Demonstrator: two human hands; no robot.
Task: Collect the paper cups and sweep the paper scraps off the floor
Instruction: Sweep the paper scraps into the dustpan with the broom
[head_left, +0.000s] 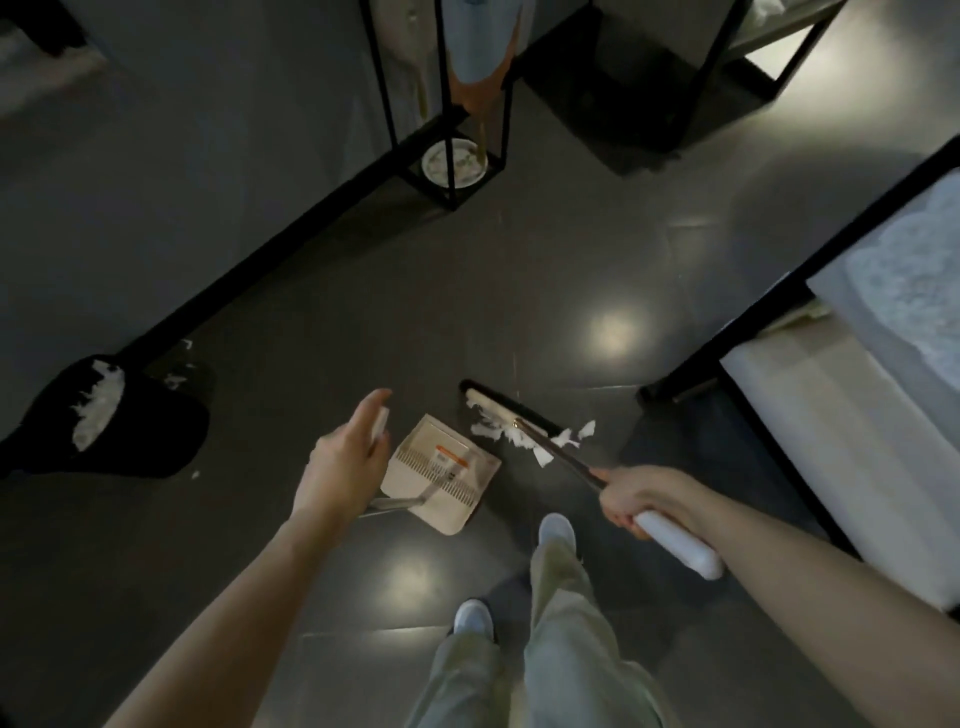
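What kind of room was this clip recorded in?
Probably a shared bedroom or dormitory: a black-framed bed with a white mattress on the right, another black frame at the back, and a dark tiled floor.

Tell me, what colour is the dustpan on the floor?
The dustpan is cream, with a small orange label; the head view shows it.

We see two hands, one broom (524, 415), one dustpan (441, 475), and one black bin (109, 421) with scraps inside. We count one cluster of paper scraps (524, 439) at the broom, too many to number singly, and two shoes.
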